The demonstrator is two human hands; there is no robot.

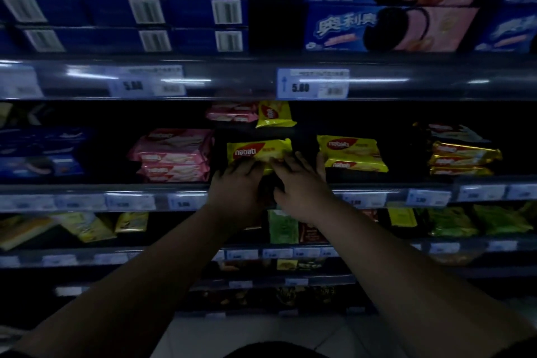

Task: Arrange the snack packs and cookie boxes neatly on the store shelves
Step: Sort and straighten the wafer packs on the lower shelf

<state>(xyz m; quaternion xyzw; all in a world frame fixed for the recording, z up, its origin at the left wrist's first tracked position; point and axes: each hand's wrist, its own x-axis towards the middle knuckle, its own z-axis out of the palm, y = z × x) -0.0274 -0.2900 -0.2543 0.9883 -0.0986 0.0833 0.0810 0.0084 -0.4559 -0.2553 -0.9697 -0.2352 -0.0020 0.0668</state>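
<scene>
Both hands reach to the middle shelf [87,187], where a yellow wafer pack [258,150] sits at the front edge. The left hand [236,183] and right hand [299,183] lie side by side over the pack's lower edge, covering it; the fingers rest flat on the wrapper, but dim light hides whether they clamp it. Pink wafer packs [174,158] are stacked to the left, two yellow packs [350,154] to the right. Blue cookie boxes [377,29] above are cut off at the top. Price labels [312,84] blur; the lower shelves are barely legible.
</scene>
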